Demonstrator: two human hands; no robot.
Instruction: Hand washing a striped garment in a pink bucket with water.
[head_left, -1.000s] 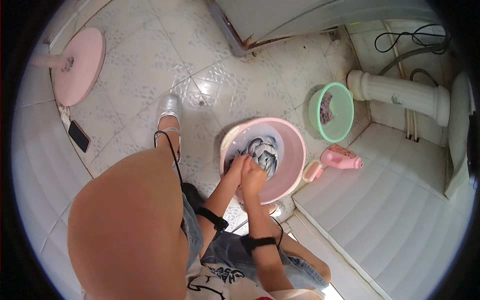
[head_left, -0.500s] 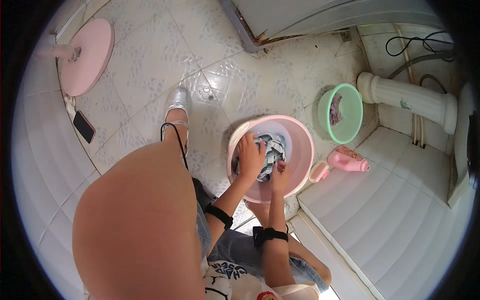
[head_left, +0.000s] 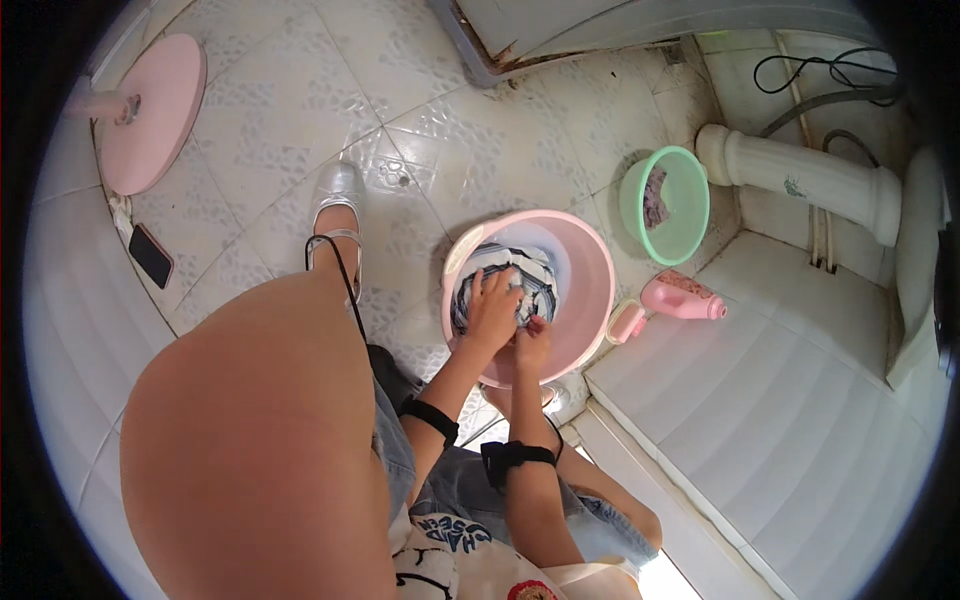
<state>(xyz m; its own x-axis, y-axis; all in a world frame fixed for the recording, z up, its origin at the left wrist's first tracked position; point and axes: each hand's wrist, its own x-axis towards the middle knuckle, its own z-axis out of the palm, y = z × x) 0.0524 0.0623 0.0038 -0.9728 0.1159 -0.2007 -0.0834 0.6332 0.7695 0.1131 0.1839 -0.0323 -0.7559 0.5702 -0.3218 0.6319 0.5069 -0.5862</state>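
A wet cloth [head_left: 535, 262] with white, black and blue-grey stripes lies bunched in the left part of a pink basin [head_left: 592, 300]. Some whitish water shows beside it. On the cloth, my left hand [head_left: 492, 310] is closed, its bent fingers gripping the folds. Close by on the right, my right hand [head_left: 533, 342] pinches the cloth's near edge. The two hands nearly meet. Whether the cloth is a garment I cannot tell, since folds and fingers cover part of it.
Right of the basin are a pink-handled brush [head_left: 627, 322], a pink detergent bottle [head_left: 683, 297] and a green basin [head_left: 700, 205] with purplish cloth inside. A white pedestal [head_left: 800, 183] stands beyond. At left lie a phone [head_left: 151, 256] and a round pink base [head_left: 165, 115].
My hands have drawn closer together, with the left fingers less spread. The striped cloth now sits farther left and wider in the basin. The whole view has shifted slightly.
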